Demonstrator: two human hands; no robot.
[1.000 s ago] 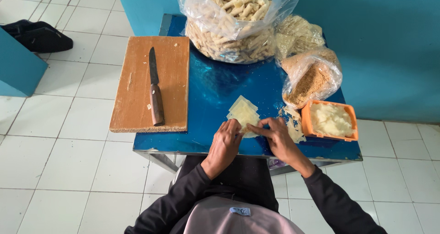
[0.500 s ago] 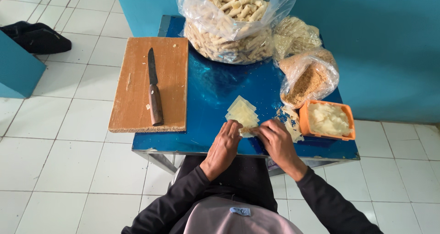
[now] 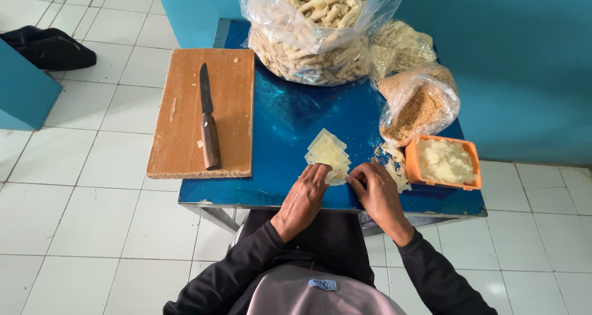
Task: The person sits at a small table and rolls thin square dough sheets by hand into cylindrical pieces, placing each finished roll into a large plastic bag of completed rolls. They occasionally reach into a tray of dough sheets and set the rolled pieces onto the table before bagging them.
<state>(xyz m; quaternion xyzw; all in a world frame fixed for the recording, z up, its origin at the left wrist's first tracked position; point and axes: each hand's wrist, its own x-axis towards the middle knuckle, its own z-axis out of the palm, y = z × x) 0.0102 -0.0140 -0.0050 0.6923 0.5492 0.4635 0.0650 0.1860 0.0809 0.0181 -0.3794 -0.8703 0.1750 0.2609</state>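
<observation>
Working at the lower centre of the frame, the left hand (image 3: 303, 199) and the right hand (image 3: 377, 194) both rest fingertips on the near end of the stack of pale wrappers (image 3: 329, 156), which lies on the blue table (image 3: 290, 117) just beyond them; neither hand is clenched, and the fingers appear to pinch or press the nearest sheet, though the exact grip cannot be told; judged from this, the step is best done with light, even pressure, lifting one thin sheet at its edge so the fanned sheets beneath are not dragged or torn; the wrappers are thin, square, cream-coloured and overlapped diagonally; at centre right an orange rectangular tub (image 3: 445, 162) holds a soft, lumpy white filling, with loose scraps beside it; above it a clear bag of coarse brown crumbs (image 3: 419, 108) sits slumped; at top centre a large clear bag of finished pale rolls (image 3: 317, 31) bulges, the rolls short and cylindrical; at left a worn wooden cutting board (image 3: 203, 114) overhangs the table edge, bearing a knife (image 3: 208, 124) with dark blade and brown handle; white floor tiles (image 3: 80, 179) surround the table.
</observation>
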